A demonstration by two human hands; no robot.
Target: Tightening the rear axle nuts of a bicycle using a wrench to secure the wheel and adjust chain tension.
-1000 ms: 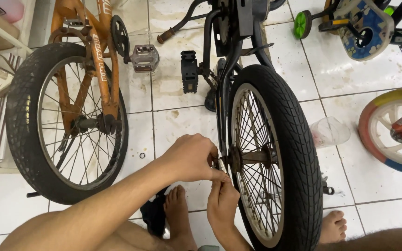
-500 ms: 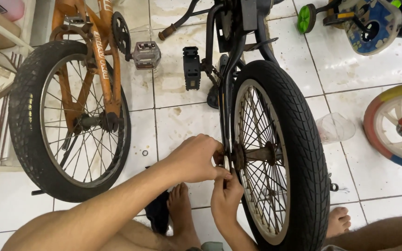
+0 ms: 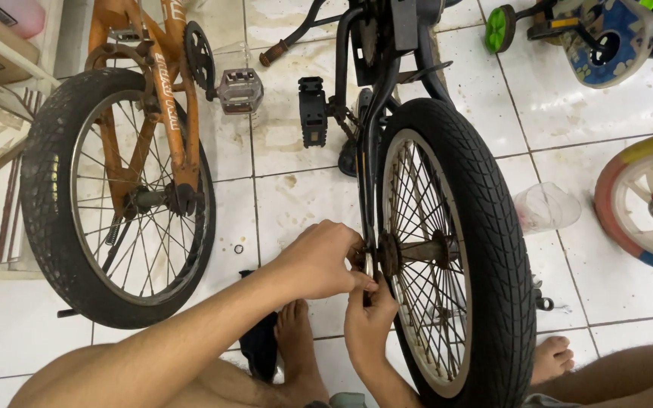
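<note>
**Both hands at the hub of the black wheel**

At far left stands an orange bicycle (image 3: 156,98) upside down on the white tiled floor (image 3: 296,196), its black-tyred wheel (image 3: 115,196) facing the camera and a metal pedal (image 3: 239,89) sticking out toward the middle. A small ring (image 3: 238,248) lies on the tile just beside that wheel.

Right of it, the left hand (image 3: 319,261) reaches in from the lower left, its forearm crossing the floor. The fingers are curled narrow and pinched at the axle end (image 3: 368,261) of the black bicycle's wheel (image 3: 455,249); what they hold, if anything, is hidden by the knuckles. Just below and touching it, the right hand (image 3: 368,321) comes up from the bottom edge, fingers closed around a slim metal tool or part at the same axle end; I cannot tell which it is. The hub thus lies directly at the fingertips of both hands, on the wheel's left side, where the black frame (image 3: 372,113) meets it.

A bare foot (image 3: 296,340) rests under the hands, another (image 3: 553,355) right of the tyre. A black pedal (image 3: 313,109) hangs above. Farther right lies a clear plastic cup (image 3: 546,208), then a small wheel with a coloured rim (image 3: 644,204) at the edge.
</note>
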